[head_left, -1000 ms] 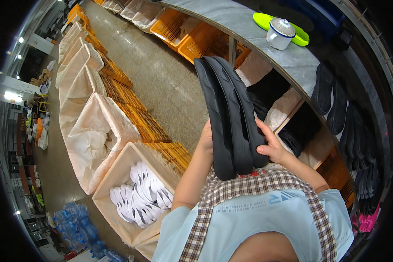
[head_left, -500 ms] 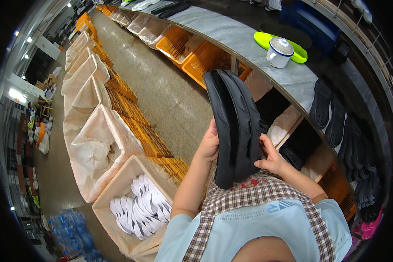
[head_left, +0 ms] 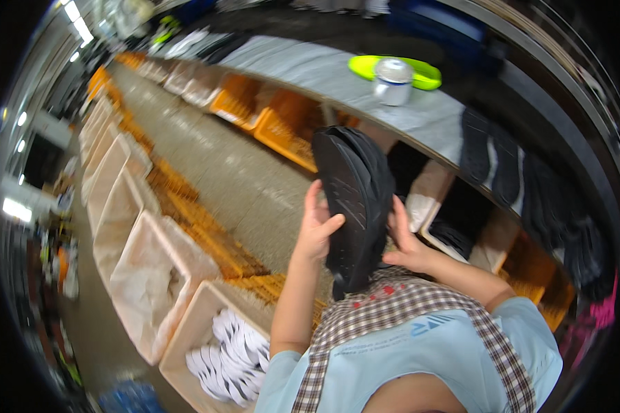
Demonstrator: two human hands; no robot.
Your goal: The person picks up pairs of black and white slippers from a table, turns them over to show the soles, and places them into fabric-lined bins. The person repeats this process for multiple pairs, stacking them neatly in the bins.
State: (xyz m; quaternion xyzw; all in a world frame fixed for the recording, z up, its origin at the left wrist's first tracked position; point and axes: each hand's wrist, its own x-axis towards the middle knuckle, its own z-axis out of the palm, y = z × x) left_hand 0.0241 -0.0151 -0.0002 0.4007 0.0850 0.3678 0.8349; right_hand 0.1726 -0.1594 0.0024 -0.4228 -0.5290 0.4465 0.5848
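Head — black soles (head_left: pixel 355 210) between hands (head_left: pixel 315 233)

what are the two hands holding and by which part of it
A stack of black soles, held by its long sides around mid-length: the left hand at the left edge, the right hand at the right.

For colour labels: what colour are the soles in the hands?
The soles are black; the head view shows it best.

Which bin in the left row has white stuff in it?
The nearest bin, at the row's lower end. White pieces with dark edges are piled inside; none show in the bins behind.
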